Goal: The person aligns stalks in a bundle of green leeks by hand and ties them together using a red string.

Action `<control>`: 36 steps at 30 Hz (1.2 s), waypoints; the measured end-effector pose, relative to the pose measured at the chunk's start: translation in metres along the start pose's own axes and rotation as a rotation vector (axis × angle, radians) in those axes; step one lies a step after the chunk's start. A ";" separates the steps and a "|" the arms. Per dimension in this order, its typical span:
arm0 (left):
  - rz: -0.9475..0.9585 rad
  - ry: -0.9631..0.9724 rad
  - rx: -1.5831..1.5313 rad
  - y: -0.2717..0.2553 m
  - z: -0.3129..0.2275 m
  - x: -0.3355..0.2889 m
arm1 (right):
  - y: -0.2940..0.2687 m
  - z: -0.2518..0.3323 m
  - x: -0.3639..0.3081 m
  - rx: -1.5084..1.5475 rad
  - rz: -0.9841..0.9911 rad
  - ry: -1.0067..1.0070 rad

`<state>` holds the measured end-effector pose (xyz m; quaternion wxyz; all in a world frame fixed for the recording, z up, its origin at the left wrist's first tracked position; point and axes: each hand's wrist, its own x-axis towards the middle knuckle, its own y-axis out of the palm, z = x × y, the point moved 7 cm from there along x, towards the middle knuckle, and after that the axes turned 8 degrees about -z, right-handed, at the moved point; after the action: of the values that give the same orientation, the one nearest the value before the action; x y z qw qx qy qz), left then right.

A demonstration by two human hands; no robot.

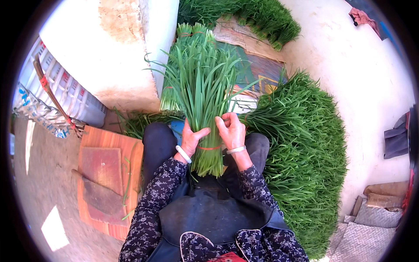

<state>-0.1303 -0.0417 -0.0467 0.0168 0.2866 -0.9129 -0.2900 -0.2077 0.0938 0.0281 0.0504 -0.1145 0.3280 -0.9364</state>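
A thick bundle of garlic chives [205, 91] stands between my knees, leaves fanning out away from me and pale cut ends toward my lap. A red band [208, 148] circles it near the cut ends. My left hand [192, 139] is wrapped around the bundle's left side, thumb lying across the front. On the right side, my right hand [231, 131] has thumb and forefinger closed at the stalks' edge; whether it pinches single blades is too small to tell. Both wrists carry pale bangles.
Loose chives form a large pile [305, 161] on my right, with more heaped at the back [266, 19]. Banded bundles [185, 30] lie behind the held one. At left, a cleaver [102, 196] rests on a wooden board [135, 159], near a white plastic basket [83, 98] and a white wall block [100, 48].
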 end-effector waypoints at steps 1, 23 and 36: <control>0.003 0.005 0.003 0.001 -0.001 0.000 | 0.000 -0.003 0.003 0.014 -0.011 -0.010; -0.011 -0.146 -0.224 -0.007 0.016 0.009 | -0.021 0.097 -0.137 0.576 0.902 -0.273; 0.193 -0.261 -0.364 0.013 0.014 -0.001 | 0.004 -0.027 -0.011 0.784 0.335 0.330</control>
<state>-0.1389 -0.0254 -0.0511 -0.0221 0.1503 -0.8632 -0.4814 -0.2035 0.1085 0.0029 0.1878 0.1184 -0.0333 -0.9745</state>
